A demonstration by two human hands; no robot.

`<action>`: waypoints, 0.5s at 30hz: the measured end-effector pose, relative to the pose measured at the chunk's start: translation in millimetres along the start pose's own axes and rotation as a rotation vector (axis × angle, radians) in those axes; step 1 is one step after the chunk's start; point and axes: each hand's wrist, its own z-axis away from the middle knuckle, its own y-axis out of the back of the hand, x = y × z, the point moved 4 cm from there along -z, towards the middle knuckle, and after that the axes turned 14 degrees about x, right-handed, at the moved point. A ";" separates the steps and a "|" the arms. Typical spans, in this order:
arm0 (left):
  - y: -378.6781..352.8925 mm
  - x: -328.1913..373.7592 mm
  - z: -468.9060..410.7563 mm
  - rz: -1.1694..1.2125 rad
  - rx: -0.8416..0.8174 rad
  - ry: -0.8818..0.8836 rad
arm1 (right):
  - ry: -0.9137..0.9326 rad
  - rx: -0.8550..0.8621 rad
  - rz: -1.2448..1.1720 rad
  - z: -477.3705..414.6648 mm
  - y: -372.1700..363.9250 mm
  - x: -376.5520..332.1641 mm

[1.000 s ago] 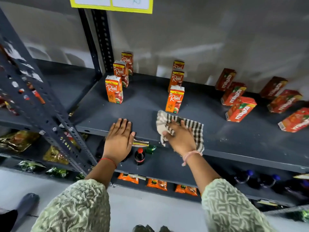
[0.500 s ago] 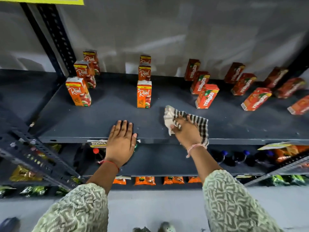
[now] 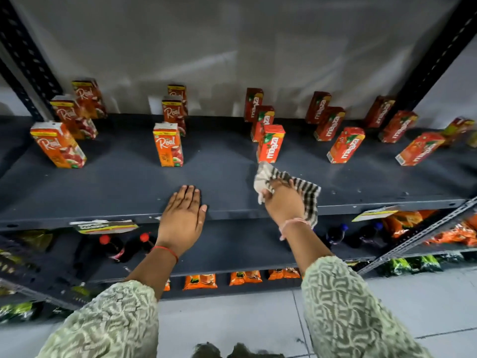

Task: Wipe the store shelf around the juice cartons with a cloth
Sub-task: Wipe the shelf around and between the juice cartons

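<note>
Your right hand (image 3: 282, 202) is bunched around the checked cloth (image 3: 291, 188), fingers curled over it and pressing it down on the dark shelf (image 3: 124, 182) near the front edge. The cloth sticks out past your fingertips toward the back and trails off to the right, hanging a bit over the shelf lip by your wrist. Just beyond the cloth's far corner stands a red Maaza carton (image 3: 271, 143), close to it, though I can't tell if they actually touch. Your left hand (image 3: 182, 215) lies flat on the front edge, palm down, fingers together and thumb out, holding nothing, well apart from the cloth. Further left is an orange Real carton (image 3: 167, 144), upright, with more cartons lined up behind it and off to both sides. Bottles (image 3: 121, 248) sit on the shelf below.
</note>
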 end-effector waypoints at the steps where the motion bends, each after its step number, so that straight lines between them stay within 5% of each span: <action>1: -2.6 9.1 -1.6 0.003 0.002 0.003 | -0.026 0.024 0.016 -1.9 8.7 16.1; 5: -13.9 50.1 -7.2 0.013 0.006 -0.037 | -0.179 0.112 0.052 -11.2 38.4 61.6; 8: -22.4 76.2 -13.8 0.012 0.014 -0.031 | 0.032 0.152 0.123 -17.9 43.5 51.9; 10: -28.9 92.6 -17.8 0.014 0.015 -0.043 | 0.206 0.017 0.073 -16.1 34.2 35.6; 12: -35.6 106.1 -20.0 0.015 0.002 -0.048 | 0.194 -0.176 -0.013 -11.4 22.0 31.4; 15: -43.2 120.7 -22.1 -0.002 -0.010 -0.016 | 0.112 -0.165 -0.040 -21.1 22.7 57.1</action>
